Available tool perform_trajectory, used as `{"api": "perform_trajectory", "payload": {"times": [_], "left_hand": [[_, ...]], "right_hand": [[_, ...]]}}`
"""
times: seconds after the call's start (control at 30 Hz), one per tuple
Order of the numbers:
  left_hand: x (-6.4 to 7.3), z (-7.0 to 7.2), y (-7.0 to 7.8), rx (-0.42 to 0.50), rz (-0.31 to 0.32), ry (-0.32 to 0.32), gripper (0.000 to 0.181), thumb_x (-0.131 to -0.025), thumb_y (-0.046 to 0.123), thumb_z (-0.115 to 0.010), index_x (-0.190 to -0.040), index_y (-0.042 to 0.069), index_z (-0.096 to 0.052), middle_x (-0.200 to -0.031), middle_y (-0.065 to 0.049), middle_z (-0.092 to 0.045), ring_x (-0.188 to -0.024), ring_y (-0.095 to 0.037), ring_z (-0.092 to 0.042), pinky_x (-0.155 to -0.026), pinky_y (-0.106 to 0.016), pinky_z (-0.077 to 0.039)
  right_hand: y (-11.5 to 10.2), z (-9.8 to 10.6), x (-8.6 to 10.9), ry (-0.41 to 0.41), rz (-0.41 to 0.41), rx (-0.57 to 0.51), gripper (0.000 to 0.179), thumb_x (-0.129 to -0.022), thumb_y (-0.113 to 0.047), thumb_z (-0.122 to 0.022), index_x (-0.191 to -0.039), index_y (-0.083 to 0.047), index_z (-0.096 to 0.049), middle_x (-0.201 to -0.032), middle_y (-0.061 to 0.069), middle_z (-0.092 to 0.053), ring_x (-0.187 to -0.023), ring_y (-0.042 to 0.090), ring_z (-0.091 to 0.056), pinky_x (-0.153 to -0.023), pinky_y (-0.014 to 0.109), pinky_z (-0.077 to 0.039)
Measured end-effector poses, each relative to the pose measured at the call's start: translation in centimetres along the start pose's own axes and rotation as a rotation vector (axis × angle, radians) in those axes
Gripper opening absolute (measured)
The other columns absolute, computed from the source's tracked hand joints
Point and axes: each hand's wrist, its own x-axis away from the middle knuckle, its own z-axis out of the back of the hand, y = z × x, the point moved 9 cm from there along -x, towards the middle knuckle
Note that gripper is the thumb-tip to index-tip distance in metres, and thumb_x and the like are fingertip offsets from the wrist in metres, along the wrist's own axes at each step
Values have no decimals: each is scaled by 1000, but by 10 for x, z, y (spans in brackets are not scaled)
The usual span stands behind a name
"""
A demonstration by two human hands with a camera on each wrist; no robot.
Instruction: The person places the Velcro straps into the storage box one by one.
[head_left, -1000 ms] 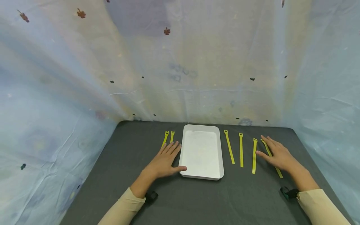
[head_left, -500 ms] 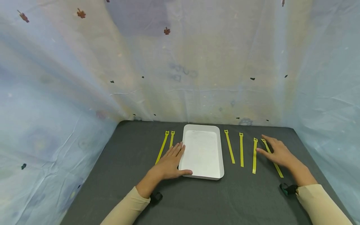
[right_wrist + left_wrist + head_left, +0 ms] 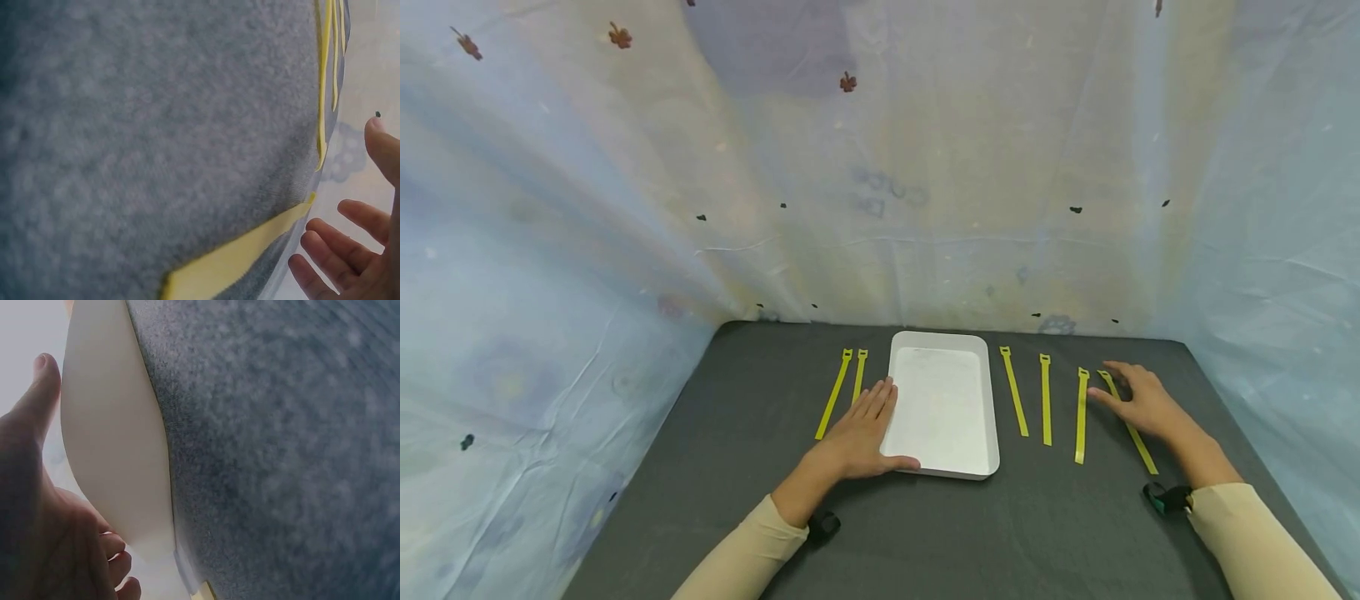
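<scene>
Left hand (image 3: 859,442) has been shifted rightward, to the near-left corner of the white tray (image 3: 942,408); fingers straight, nothing grasped, contact unclear. Tray is set toward the far edge of the tabletop (image 3: 955,542), midway along. Right hand (image 3: 1146,408) is held over the outermost yellow slotted strap (image 3: 1141,448), near the right edge; fingers slightly bent, empty. Tray could be skewed by left-palm pressure; flat strap could be missed by a shallow pinch.
</scene>
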Motion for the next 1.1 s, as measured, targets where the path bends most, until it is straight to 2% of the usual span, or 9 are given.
{"api": "perform_trajectory", "payload": {"times": [0.27,0.5,0.67,0.87,0.97,1.1], "left_hand": [[0,-1,2,27,19,-8,132,-88,86,-63,-171,-1,-9,-180,-18,-4,-167,-32,-4,-135,-50,-12],[-2,-10,-3,34,29,-4,134,-87,91,-56,-172,1,-5,-181,-15,0,-167,-27,3,-135,-48,-7],[1,-5,1,64,19,-5,133,-88,90,-58,-171,-1,-7,-180,-18,-3,-167,-30,-1,-135,-49,-8],[1,-2,2,39,18,-18,131,-89,87,-58,-171,-2,-8,-180,-19,-4,-167,-32,-3,-135,-50,-10],[-1,-7,-1,32,18,-12,134,-87,93,-52,-171,0,-5,-180,-18,-1,-167,-31,1,-135,-49,-7],[-4,-14,-7,42,22,0,137,-85,95,-53,-172,2,-1,-181,-15,2,-167,-27,4,-135,-47,-5]], "right_hand": [[5,2,-1,38,12,-48,77,-108,-43,-66,-151,17,-43,-131,41,-53,-116,57,-56,-93,72,-49],[11,2,-2,42,-41,-71,75,-111,-42,-62,-149,20,-44,-128,40,-53,-114,52,-56,-92,68,-50],[14,3,-1,43,-70,-88,68,-112,-35,-61,-146,22,-46,-127,41,-54,-113,53,-57,-91,67,-51],[21,4,-4,41,-99,-87,62,-112,-33,-60,-140,22,-52,-124,41,-58,-111,53,-59,-89,66,-53],[27,3,-7,46,-109,-100,59,-112,-32,-60,-138,21,-55,-124,40,-60,-110,53,-61,-87,64,-54],[32,3,-9,65,-127,-128,55,-112,-32,-60,-135,19,-59,-122,39,-63,-108,52,-63,-85,63,-55]]}}
